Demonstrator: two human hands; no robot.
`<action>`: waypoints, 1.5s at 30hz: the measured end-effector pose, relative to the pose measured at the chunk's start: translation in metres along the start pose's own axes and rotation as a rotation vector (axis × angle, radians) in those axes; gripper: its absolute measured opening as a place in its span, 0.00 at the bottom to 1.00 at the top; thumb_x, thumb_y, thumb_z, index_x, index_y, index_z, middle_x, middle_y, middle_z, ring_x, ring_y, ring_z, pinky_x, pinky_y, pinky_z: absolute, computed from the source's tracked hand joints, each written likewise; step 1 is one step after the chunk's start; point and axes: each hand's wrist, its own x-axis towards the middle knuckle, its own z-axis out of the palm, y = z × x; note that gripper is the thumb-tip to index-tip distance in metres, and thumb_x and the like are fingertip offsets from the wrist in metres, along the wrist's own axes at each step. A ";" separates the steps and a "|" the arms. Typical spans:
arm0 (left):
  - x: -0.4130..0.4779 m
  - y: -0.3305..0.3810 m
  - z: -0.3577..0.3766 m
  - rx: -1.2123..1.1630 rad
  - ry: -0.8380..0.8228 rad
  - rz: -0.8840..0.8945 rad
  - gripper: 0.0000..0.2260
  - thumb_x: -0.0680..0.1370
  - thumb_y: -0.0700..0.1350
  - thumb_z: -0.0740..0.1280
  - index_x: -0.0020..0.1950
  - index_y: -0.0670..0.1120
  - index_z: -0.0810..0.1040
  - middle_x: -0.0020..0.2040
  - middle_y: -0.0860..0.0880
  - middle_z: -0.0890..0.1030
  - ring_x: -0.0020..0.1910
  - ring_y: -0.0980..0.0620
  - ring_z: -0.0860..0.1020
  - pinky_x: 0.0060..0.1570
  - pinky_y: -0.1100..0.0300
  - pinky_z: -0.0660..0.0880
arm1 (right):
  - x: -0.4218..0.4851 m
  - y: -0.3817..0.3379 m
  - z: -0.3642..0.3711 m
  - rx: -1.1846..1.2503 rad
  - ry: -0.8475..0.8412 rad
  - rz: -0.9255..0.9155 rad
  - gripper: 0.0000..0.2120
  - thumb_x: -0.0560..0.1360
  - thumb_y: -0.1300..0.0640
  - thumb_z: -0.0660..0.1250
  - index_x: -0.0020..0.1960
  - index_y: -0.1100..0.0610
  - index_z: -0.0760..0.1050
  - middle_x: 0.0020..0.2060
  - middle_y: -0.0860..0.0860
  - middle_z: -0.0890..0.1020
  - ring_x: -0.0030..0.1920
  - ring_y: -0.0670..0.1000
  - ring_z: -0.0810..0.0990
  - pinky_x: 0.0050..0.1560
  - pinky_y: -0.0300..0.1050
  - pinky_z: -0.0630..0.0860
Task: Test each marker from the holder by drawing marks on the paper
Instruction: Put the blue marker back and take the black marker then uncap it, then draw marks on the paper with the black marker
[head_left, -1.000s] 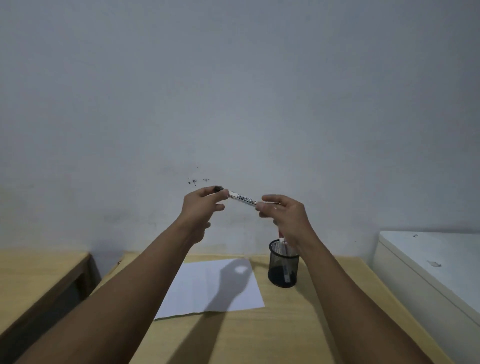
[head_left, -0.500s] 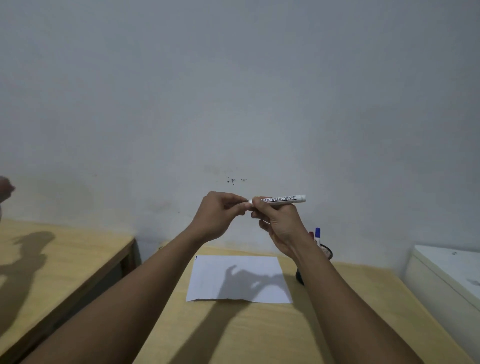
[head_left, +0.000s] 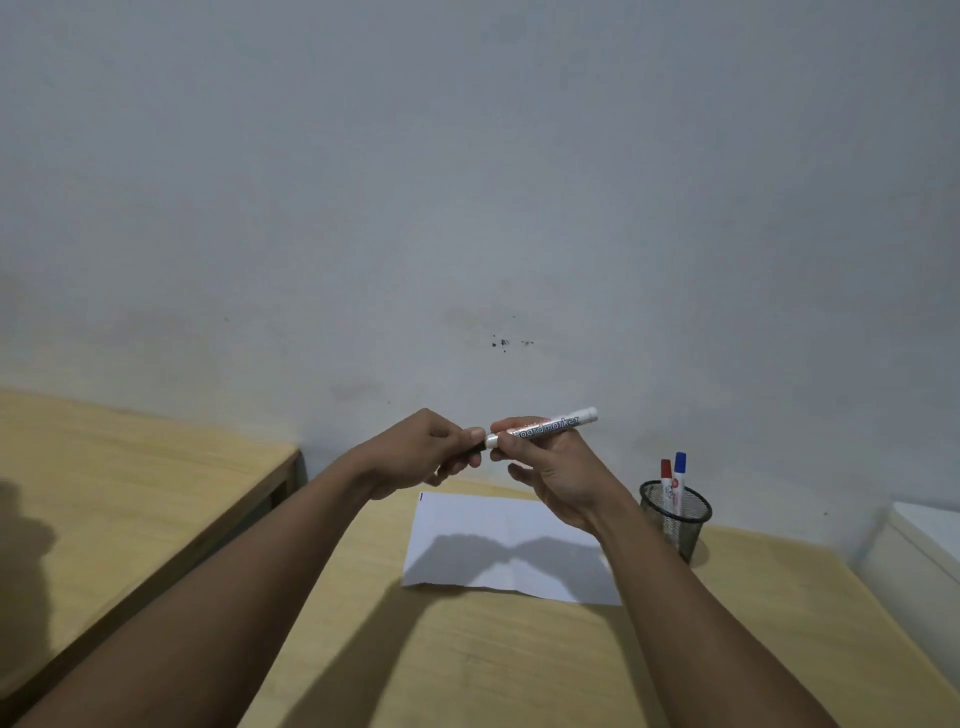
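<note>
Compared with a second ago: the view has swung, so the white sheet of paper (head_left: 511, 545) now lies centre-low in frame and the black wire-mesh holder (head_left: 675, 517) sits at centre right rather than behind the right wrist. The white-barrelled board marker with black printed lettering (head_left: 545, 428) has also turned. Its bare butt end now points up and to the right, and its black cap (head_left: 477, 448) end points left.

Left hand (head_left: 431, 452): thumb and fingers pinched on the cap, other fingers curled under. Right hand (head_left: 556, 467): thumb and forefinger pinched round the barrel just right of the cap, remaining fingers loosely spread below. The two hands nearly touch at the cap seam.

Judgement: cap is seated or very nearly so. Cannot tell from this frame alone whether it is going on or coming off. One small dark tick shows at the paper's upper left corner; otherwise the sheet looks unmarked, so testing appears at an early stage.

Marker is held in the air above the far edge of the paper, clear of the light wooden table (head_left: 519, 665). Red-capped marker (head_left: 666, 475) and blue-capped marker (head_left: 680, 467) stand upright in the holder, to the right of the hands and apart from them.
</note>
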 end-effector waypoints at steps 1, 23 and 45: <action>-0.001 -0.010 -0.002 -0.033 -0.029 -0.032 0.20 0.81 0.57 0.63 0.39 0.44 0.82 0.33 0.49 0.73 0.37 0.49 0.67 0.41 0.55 0.68 | 0.003 0.007 0.003 -0.005 -0.022 0.028 0.05 0.77 0.60 0.73 0.53 0.56 0.82 0.43 0.50 0.85 0.47 0.48 0.83 0.55 0.50 0.69; 0.014 -0.184 0.025 0.813 0.194 0.023 0.18 0.79 0.63 0.56 0.55 0.54 0.79 0.54 0.57 0.82 0.61 0.51 0.71 0.58 0.47 0.65 | 0.118 0.148 0.034 -0.283 0.225 0.113 0.08 0.75 0.61 0.74 0.45 0.67 0.82 0.33 0.56 0.81 0.31 0.53 0.76 0.33 0.45 0.74; 0.017 -0.184 0.023 0.710 0.243 0.023 0.17 0.77 0.61 0.64 0.55 0.51 0.80 0.50 0.56 0.82 0.59 0.52 0.69 0.62 0.42 0.66 | 0.134 0.184 0.025 -0.407 0.270 0.079 0.16 0.69 0.47 0.73 0.41 0.62 0.83 0.34 0.60 0.85 0.31 0.53 0.79 0.37 0.52 0.76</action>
